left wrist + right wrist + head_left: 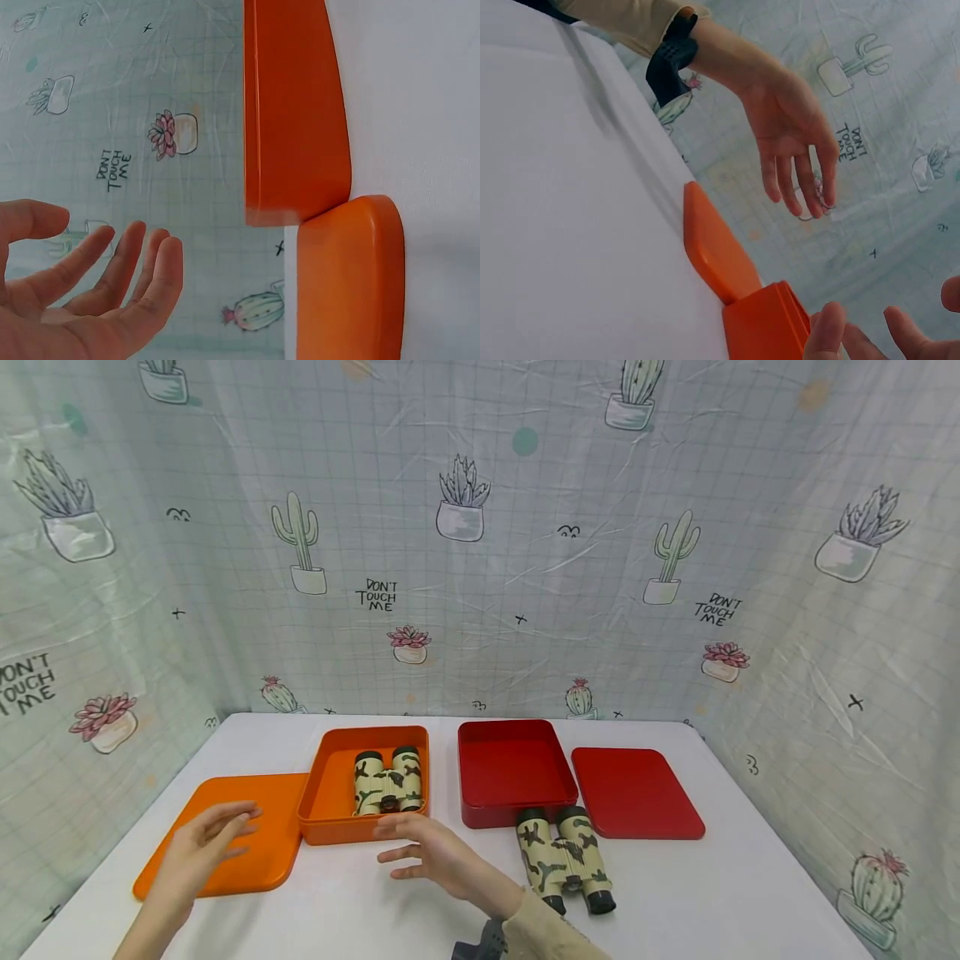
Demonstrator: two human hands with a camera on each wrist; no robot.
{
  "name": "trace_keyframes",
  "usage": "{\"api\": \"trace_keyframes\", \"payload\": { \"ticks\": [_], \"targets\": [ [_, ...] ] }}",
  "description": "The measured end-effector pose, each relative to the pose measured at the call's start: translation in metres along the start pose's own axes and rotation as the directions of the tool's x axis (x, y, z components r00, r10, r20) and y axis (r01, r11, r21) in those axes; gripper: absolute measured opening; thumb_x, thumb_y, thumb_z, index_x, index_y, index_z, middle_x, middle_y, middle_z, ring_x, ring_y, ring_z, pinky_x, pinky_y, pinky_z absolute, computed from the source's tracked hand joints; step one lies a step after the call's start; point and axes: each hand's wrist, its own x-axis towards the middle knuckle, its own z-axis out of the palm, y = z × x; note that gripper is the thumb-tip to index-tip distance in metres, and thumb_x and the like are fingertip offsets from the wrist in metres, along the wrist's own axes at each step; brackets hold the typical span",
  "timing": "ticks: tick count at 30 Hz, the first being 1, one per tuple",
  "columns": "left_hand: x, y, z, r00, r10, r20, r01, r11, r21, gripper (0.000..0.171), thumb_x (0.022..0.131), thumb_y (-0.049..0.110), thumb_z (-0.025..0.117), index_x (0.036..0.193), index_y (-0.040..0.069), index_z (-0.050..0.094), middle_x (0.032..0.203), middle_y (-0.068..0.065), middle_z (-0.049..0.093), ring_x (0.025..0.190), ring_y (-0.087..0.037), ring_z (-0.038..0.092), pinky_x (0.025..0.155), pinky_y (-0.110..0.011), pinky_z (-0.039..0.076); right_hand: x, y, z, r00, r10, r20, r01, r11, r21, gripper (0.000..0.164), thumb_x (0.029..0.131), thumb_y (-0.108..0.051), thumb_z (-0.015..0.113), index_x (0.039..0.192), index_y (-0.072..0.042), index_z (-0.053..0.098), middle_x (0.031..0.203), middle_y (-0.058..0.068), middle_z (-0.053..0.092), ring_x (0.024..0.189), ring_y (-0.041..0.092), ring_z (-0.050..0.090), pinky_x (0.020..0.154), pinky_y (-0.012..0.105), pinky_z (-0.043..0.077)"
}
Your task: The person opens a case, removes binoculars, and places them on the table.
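Note:
My left hand [197,853] hovers above the orange lid [258,860], holding nothing, with its fingers loosely bent. In the left wrist view the same hand [97,296] is palm up, thumb apart from the fingers. My right hand [442,858] is in the air by the front right corner of the orange box [333,833], fingers spread and holding nothing. Camouflage binoculars [367,787] lie inside that box, toward its right side. A second pair of camouflage binoculars [538,853] lies on the table, its upper ends against or just before the red box [513,768].
To the right of the red box is a flat red lid [637,793]. All stand on a white table [720,902]. A curtain [517,568] printed with cacti hangs behind and at both sides. A dark strap [673,60] circles the left wrist.

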Motion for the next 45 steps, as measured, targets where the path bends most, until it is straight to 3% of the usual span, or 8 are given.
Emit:
{"api": "trace_keyframes", "payload": {
  "ticks": [5,8,12,23,33,36,42,45],
  "targets": [
    [0.004,0.011,0.018,0.996,0.077,-0.043,-0.063,0.966,0.252,0.038,0.093,0.028,0.045,0.118,-0.001,0.051,0.101,0.009,0.063,0.081,0.019,0.047,0.066,-0.021,0.053,0.0,-0.002,-0.004,0.997,-0.037,-0.06,0.032,0.996,-0.079,0.038,0.092,-0.031,0.042,0.12,-0.006,0.05,0.127,0.015,0.05,0.093,0.015,0.059,0.083,0.036,0.051],
    [0.005,0.015,0.028,0.988,0.144,-0.061,-0.113,0.924,0.365,0.033,0.092,0.024,0.047,0.114,0.002,0.055,0.109,-0.016,0.062,0.088,0.0,0.056,0.069,-0.031,0.054,0.001,-0.003,-0.005,0.994,-0.074,-0.085,0.063,0.99,-0.126,0.037,0.092,-0.029,0.043,0.119,-0.006,0.05,0.125,0.015,0.051,0.096,0.018,0.058,0.081,0.037,0.051],
    [0.007,0.016,0.041,0.971,0.229,-0.065,-0.182,0.89,0.419,0.03,0.09,0.02,0.051,0.112,-0.001,0.056,0.109,-0.02,0.06,0.095,-0.033,0.057,0.071,-0.04,0.053,0.001,-0.005,-0.005,0.987,-0.112,-0.116,0.09,0.98,-0.179,0.034,0.093,-0.027,0.043,0.119,-0.006,0.051,0.123,0.015,0.051,0.098,0.023,0.056,0.08,0.037,0.051],
    [0.017,0.003,0.06,0.925,0.378,-0.042,-0.304,0.801,0.516,0.035,0.089,0.02,0.052,0.118,0.001,0.052,0.116,-0.018,0.052,0.108,-0.036,0.044,0.082,-0.057,0.042,0.004,-0.007,-0.005,0.947,-0.269,-0.174,0.188,0.906,-0.379,0.029,0.091,-0.017,0.044,0.117,-0.006,0.051,0.12,0.015,0.052,0.097,0.027,0.054,0.077,0.034,0.051],
    [0.029,-0.009,0.07,0.818,0.574,0.036,-0.442,0.587,0.678,0.044,0.076,0.011,0.065,0.117,-0.002,0.054,0.115,-0.021,0.053,0.105,-0.037,0.045,0.083,-0.054,0.043,0.011,-0.012,-0.014,0.899,-0.404,-0.172,0.215,0.746,-0.631,0.03,0.09,-0.02,0.046,0.117,-0.008,0.052,0.117,0.011,0.056,0.091,0.015,0.05,0.066,0.018,0.045],
    [0.03,-0.011,0.072,0.827,0.558,0.07,-0.439,0.562,0.701,0.047,0.077,0.014,0.065,0.12,-0.002,0.052,0.12,-0.023,0.051,0.109,-0.04,0.043,0.086,-0.058,0.04,0.014,-0.014,-0.015,0.884,-0.447,-0.139,0.235,0.681,-0.694,0.031,0.089,-0.017,0.047,0.118,-0.006,0.052,0.109,0.011,0.058,0.084,0.013,0.049,0.06,0.015,0.041],
    [0.032,-0.012,0.075,0.904,0.406,0.137,-0.37,0.577,0.728,0.051,0.086,0.028,0.056,0.129,0.005,0.044,0.134,-0.025,0.038,0.122,-0.048,0.03,0.092,-0.067,0.028,0.02,-0.016,-0.017,0.872,-0.485,-0.067,0.25,0.558,-0.791,0.033,0.089,-0.02,0.048,0.118,-0.004,0.05,0.115,0.011,0.056,0.091,0.019,0.054,0.068,0.016,0.044],
    [0.033,-0.013,0.077,0.925,0.345,0.161,-0.346,0.587,0.732,0.054,0.087,0.034,0.053,0.133,0.008,0.04,0.139,-0.026,0.031,0.125,-0.05,0.024,0.095,-0.068,0.022,0.023,-0.017,-0.017,0.874,-0.484,-0.047,0.233,0.502,-0.833,0.034,0.09,-0.021,0.048,0.119,-0.005,0.05,0.118,0.009,0.055,0.098,0.023,0.053,0.076,0.02,0.045]
  ]
}}
